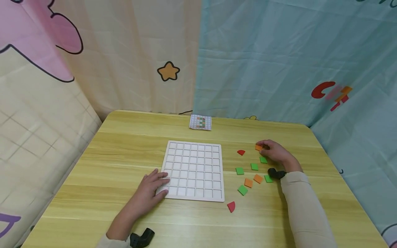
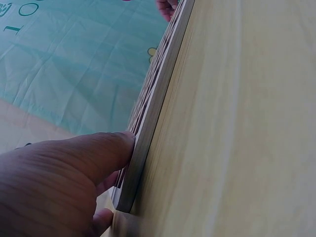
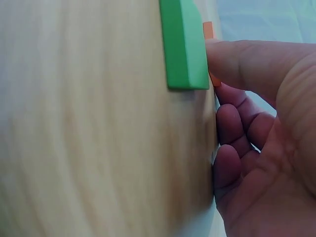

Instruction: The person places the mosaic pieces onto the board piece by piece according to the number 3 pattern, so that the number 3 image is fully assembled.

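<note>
My left hand [image 1: 149, 190] rests on the lower left corner of a white grid board [image 1: 193, 168], fingers spread over its edge. In the left wrist view the thumb touches the board's side [image 2: 148, 133]. At the right, my right hand [image 1: 275, 152] pinches an orange square tile [image 1: 258, 147] at table level between thumb and fingers. The right wrist view shows the thumb against that orange tile [image 3: 208, 30], partly hidden behind a green square tile [image 3: 185, 54]. The green tile lies just below the hand.
Right of the board lie several loose green tiles [image 1: 254, 166], two more orange tiles [image 1: 248, 183] and two red quarter-round pieces [image 1: 231, 206]. A small pattern card [image 1: 200, 122] sits at the table's back edge, before the curtain [image 1: 248, 69].
</note>
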The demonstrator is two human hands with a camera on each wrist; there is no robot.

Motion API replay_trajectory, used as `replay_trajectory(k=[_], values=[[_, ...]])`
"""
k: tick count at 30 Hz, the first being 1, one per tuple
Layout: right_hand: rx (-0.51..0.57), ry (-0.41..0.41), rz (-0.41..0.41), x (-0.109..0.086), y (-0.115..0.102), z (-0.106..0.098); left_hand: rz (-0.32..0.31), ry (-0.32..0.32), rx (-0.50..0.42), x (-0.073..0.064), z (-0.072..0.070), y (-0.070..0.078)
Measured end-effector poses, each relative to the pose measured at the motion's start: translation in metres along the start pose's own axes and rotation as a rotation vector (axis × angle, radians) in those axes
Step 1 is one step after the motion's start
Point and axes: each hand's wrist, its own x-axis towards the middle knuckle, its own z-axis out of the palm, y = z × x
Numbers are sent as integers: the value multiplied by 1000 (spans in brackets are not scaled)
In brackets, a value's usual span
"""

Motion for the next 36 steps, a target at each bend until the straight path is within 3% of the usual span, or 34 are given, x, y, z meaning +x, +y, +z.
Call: replay_trajectory(k=[30, 36], values=[[2, 21, 7, 0, -16, 2, 38, 20, 16, -2, 2, -3], [-49, 42, -24, 2, -25, 2, 44, 21, 24, -2, 3, -4]])
